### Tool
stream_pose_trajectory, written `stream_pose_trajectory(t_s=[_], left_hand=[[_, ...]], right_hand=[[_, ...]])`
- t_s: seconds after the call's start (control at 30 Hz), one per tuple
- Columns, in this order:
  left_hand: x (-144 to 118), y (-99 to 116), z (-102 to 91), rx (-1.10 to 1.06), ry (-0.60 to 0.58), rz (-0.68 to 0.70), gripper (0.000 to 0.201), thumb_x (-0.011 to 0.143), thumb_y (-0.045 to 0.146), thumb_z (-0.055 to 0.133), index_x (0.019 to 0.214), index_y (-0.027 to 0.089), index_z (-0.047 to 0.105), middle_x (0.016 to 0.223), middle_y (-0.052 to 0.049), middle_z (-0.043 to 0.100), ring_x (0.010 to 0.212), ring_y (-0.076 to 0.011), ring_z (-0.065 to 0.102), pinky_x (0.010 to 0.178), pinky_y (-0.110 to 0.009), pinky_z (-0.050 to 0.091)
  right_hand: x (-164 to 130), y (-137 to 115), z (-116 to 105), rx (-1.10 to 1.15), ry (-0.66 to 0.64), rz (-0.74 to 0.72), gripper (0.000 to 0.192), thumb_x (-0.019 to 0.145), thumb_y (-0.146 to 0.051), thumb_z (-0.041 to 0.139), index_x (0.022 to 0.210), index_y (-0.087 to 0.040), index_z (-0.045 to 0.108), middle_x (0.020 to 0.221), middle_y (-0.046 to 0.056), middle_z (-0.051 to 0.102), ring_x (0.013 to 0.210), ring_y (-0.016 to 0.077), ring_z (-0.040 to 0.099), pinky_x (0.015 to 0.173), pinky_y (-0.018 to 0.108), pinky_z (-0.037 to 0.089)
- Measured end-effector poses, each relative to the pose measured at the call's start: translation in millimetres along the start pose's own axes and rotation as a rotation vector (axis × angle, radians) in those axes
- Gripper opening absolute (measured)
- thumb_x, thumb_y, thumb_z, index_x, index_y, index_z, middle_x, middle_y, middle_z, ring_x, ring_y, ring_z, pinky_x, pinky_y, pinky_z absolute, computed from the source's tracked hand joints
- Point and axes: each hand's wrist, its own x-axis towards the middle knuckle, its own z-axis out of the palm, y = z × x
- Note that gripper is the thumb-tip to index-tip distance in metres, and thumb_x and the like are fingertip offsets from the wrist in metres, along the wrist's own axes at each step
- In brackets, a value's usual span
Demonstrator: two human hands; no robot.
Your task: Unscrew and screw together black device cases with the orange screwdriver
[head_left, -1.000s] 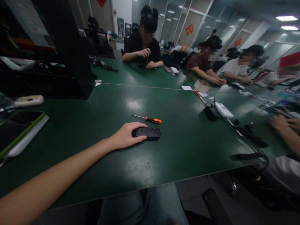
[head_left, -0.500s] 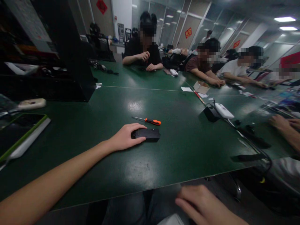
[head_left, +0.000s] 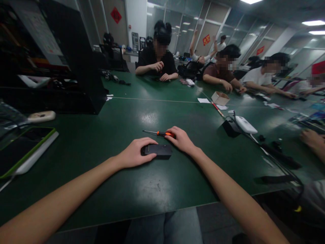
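My left hand [head_left: 134, 154] is closed around the left end of a small black rectangular box [head_left: 161, 151] lying on the green tabletop [head_left: 152, 189]. Thumb and fingers press its near and far sides. Just beyond the box lies a screwdriver [head_left: 160, 133] with an orange and black handle, its thin metal shaft pointing left. My right hand [head_left: 182, 139] has its fingers on the handle's right end, which they partly cover. The screwdriver still lies flat on the table.
A green-edged device [head_left: 27, 149] rests at the left, near a dark rack [head_left: 86, 78]. To the right are a white power adapter [head_left: 245, 124] with cables and an open cardboard box [head_left: 220, 98]. Several people sit around the table; a co-worker's hand [head_left: 313, 139] is at the right edge.
My right hand has come up from below the table's edge to the screwdriver's handle. The left hand keeps its hold on the black box. In the background, a person's arms are now raised.
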Motion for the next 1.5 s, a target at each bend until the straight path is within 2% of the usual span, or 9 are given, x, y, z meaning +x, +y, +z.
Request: stream_pose_trajectory(t_s=[0.23, 0.37, 0.43, 0.57, 0.73, 0.93, 1.17, 1.37, 1.5], left_hand=[[-2, 1, 0.1, -0.002, -0.044, -0.024, 0.038, 0.093, 0.035, 0.066, 0.128, 0.021, 0.062, 0.125, -0.008, 0.07, 0.113, -0.0249, 0.067, 0.098, -0.038, 0.05], [-3, -1, 0.1, 0.001, -0.064, -0.034, 0.04, 0.094, 0.037, 0.066, 0.131, 0.023, 0.061, 0.127, -0.007, 0.07, 0.113, -0.0245, 0.067, 0.097, -0.037, 0.051], [-3, -2, 0.3, 0.007, -0.066, -0.034, 0.041, 0.094, 0.038, 0.066, 0.132, 0.023, 0.061, 0.126, -0.007, 0.07, 0.112, -0.0245, 0.067, 0.096, -0.037, 0.051], [-3, -3, 0.6, 0.01, -0.062, -0.028, 0.04, 0.094, 0.037, 0.066, 0.131, 0.024, 0.061, 0.125, -0.006, 0.07, 0.111, -0.0235, 0.068, 0.095, -0.036, 0.051], [-3, -3, -0.3, 0.009, -0.072, -0.032, 0.041, 0.094, 0.038, 0.066, 0.133, 0.025, 0.06, 0.127, -0.006, 0.07, 0.111, -0.0237, 0.067, 0.094, -0.036, 0.051], [-2, -1, -1.4, 0.0, -0.081, -0.037, 0.041, 0.094, 0.038, 0.066, 0.132, 0.024, 0.06, 0.127, -0.006, 0.07, 0.112, -0.0236, 0.067, 0.095, -0.036, 0.051], [-2, -1, -2.0, 0.002, -0.085, -0.041, 0.04, 0.095, 0.039, 0.065, 0.132, 0.023, 0.06, 0.127, -0.007, 0.069, 0.113, -0.025, 0.066, 0.096, -0.038, 0.051], [-3, -2, -1.3, -0.003, -0.081, -0.034, 0.041, 0.095, 0.039, 0.064, 0.133, 0.023, 0.06, 0.128, -0.008, 0.069, 0.113, -0.0249, 0.067, 0.096, -0.038, 0.051], [-3, -2, -1.3, 0.0, -0.072, -0.031, 0.041, 0.095, 0.04, 0.065, 0.132, 0.022, 0.06, 0.127, -0.008, 0.069, 0.112, -0.0249, 0.067, 0.096, -0.037, 0.052]], right_hand=[[-6, 9, -9, 0.437, 0.275, 0.179, 0.04, 0.087, -0.058, 0.065, 0.094, -0.019, 0.07, 0.083, 0.003, 0.071, 0.073, 0.015, 0.067, 0.07, 0.03, 0.057], [-3, -3, -18, 0.638, 0.405, 0.228, 0.045, 0.088, -0.065, 0.06, 0.099, -0.022, 0.065, 0.088, 0.001, 0.072, 0.071, 0.0118, 0.07, 0.06, 0.024, 0.058], [-5, -17, -23, 0.726, 0.481, 0.191, 0.044, 0.087, -0.064, 0.063, 0.101, -0.022, 0.064, 0.089, 0.001, 0.072, 0.07, 0.0117, 0.071, 0.053, 0.021, 0.055], [-14, -47, -31, 0.716, 0.61, -0.028, 0.034, 0.092, -0.054, 0.065, 0.102, -0.022, 0.064, 0.081, 0.0, 0.07, 0.065, 0.0128, 0.071, 0.049, 0.022, 0.055], [-23, -59, -31, 0.628, 0.577, -0.148, 0.024, 0.096, -0.046, 0.062, 0.105, -0.023, 0.064, 0.083, 0.0, 0.07, 0.068, 0.0142, 0.072, 0.053, 0.026, 0.058], [-26, -55, -24, 0.586, 0.51, -0.15, 0.025, 0.095, -0.045, 0.064, 0.105, -0.023, 0.064, 0.084, 0.0, 0.07, 0.072, 0.0152, 0.071, 0.062, 0.03, 0.062], [-27, -59, -25, 0.512, 0.583, -0.144, 0.025, 0.095, -0.048, 0.062, 0.106, -0.025, 0.063, 0.083, 0.001, 0.068, 0.07, 0.016, 0.069, 0.065, 0.033, 0.061], [-28, -59, -24, 0.48, 0.55, -0.169, 0.024, 0.096, -0.048, 0.062, 0.106, -0.026, 0.063, 0.084, 0.001, 0.069, 0.071, 0.017, 0.07, 0.067, 0.035, 0.061], [-29, -63, -27, 0.364, 0.57, -0.196, 0.025, 0.096, -0.046, 0.061, 0.111, -0.027, 0.067, 0.086, 0.001, 0.068, 0.075, 0.0164, 0.068, 0.069, 0.034, 0.06]])
